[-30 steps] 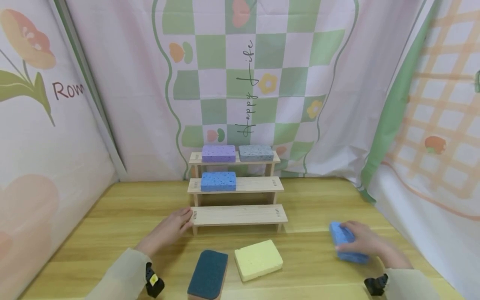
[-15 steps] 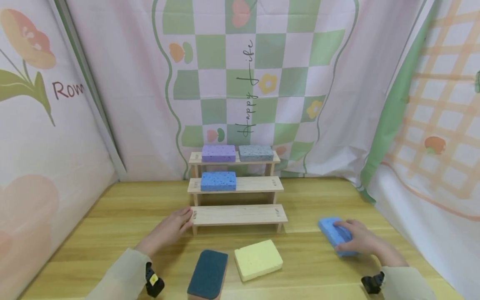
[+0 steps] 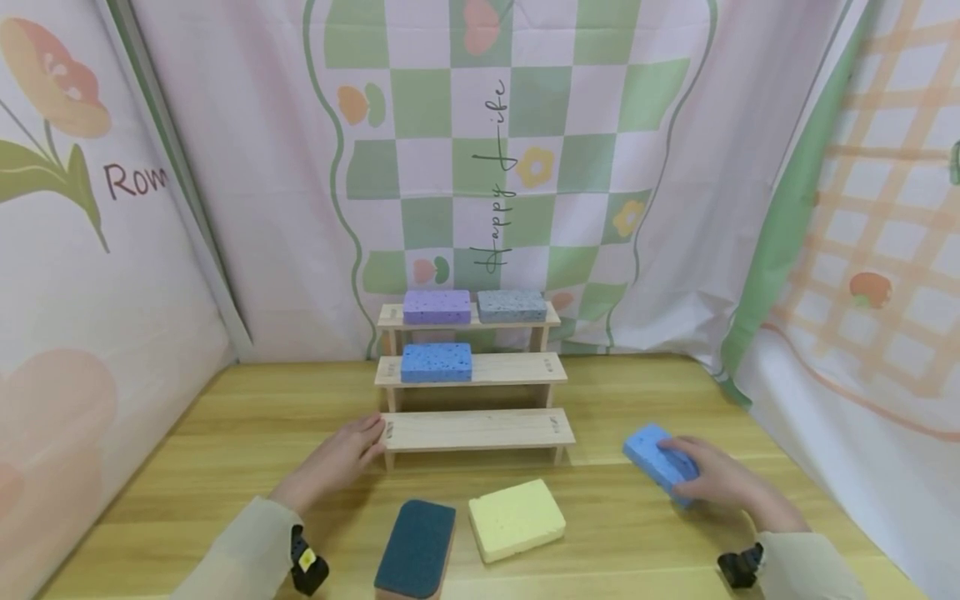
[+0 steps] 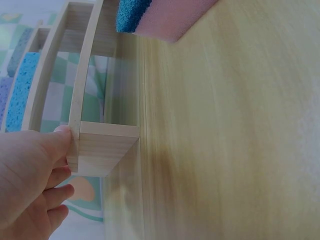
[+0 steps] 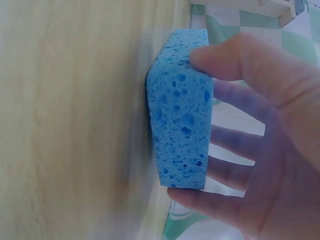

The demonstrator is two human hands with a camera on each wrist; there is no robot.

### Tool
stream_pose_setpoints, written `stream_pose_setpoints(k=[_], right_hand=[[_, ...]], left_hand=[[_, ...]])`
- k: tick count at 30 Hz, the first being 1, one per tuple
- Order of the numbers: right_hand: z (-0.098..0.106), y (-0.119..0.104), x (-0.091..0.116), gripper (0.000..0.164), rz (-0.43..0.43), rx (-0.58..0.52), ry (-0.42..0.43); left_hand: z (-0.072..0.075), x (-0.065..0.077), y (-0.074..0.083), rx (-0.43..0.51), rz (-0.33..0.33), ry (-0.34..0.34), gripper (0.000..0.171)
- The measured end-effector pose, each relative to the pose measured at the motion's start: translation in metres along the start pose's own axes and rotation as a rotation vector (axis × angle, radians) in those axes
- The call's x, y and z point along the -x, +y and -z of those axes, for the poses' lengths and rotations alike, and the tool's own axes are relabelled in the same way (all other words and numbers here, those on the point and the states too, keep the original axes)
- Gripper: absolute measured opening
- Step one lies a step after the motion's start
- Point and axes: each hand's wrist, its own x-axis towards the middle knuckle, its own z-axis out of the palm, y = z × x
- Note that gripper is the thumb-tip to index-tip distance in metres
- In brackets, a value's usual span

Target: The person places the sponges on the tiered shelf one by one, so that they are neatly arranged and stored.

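Note:
My right hand (image 3: 716,475) grips a light blue sponge (image 3: 652,458) low over the table, right of the wooden step rack (image 3: 476,429). In the right wrist view the thumb lies on one side of the porous sponge (image 5: 182,115), with fingers at its far side and lower end. At the rack's bottom step, my left hand (image 3: 341,458) holds the left end. The left wrist view has the thumb and fingertips against that board end (image 4: 75,145). A speckled blue sponge (image 3: 437,363) sits on the left of the middle step. The top step bears a purple sponge (image 3: 437,307) and a grey sponge (image 3: 512,307).
In front of the rack lie a pale yellow sponge (image 3: 517,521) and a dark green-topped scouring sponge (image 3: 416,548) with a pink body. All stands on a wood-grain table (image 3: 262,417). Patterned curtains (image 3: 247,167) enclose the back and sides.
My right hand has brought the light blue sponge leftward and slightly away from me, towards the rack. The left hand stays at the bottom step's end.

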Motion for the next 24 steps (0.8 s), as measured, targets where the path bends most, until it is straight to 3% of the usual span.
stream_pose_setpoints(k=[15,24], right_hand=[[0.001,-0.001,-0.007,0.053,0.148,0.038,0.187],[0.011,-0.014,-0.011,0.054,0.183,0.020,0.214]], left_hand=[[0.001,0.000,-0.001,-0.001,-0.001,0.000,0.047],[0.000,-0.001,-0.001,-0.008,-0.006,0.002,0.046]])
